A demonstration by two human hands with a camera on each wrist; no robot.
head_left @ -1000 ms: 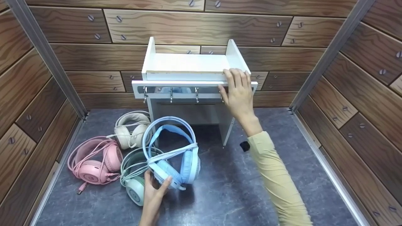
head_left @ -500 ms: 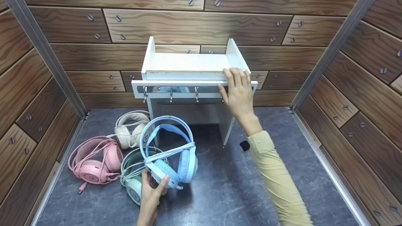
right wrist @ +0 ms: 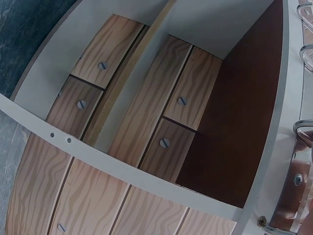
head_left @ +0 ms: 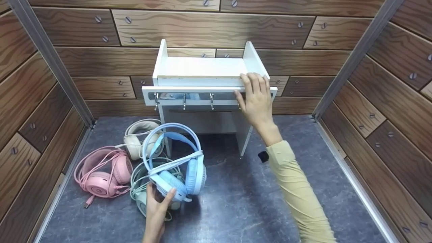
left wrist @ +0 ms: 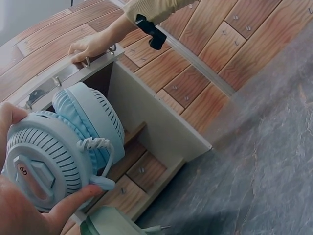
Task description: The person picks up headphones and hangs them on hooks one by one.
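My left hand (head_left: 156, 211) grips a light-blue pair of headphones (head_left: 196, 175) by one ear cup, in front of the white shelf unit (head_left: 202, 67). Its headband points up, and its cord is wound across the middle. In the left wrist view, thumb and fingers hold the round ear cup (left wrist: 46, 152). My right hand (head_left: 257, 103) grips the right end of the hook rail (head_left: 199, 90), fingers over the top edge and thumb in front. The right wrist view shows the unit's inside and metal hooks (right wrist: 303, 128), but not the hand.
Pink headphones (head_left: 99, 185), white headphones (head_left: 133, 145) and green headphones (head_left: 141, 201) lie on the dark grey floor (head_left: 236, 209) at left. The blue pair partly covers the green pair. Wood-patterned walls (head_left: 212, 28) enclose the back and sides. A black device (left wrist: 149, 32) sits at the right sleeve.
My left hand has carried the light-blue headphones a little to the left, so they cover more of the green and white pairs. The right hand has stayed on the rail.
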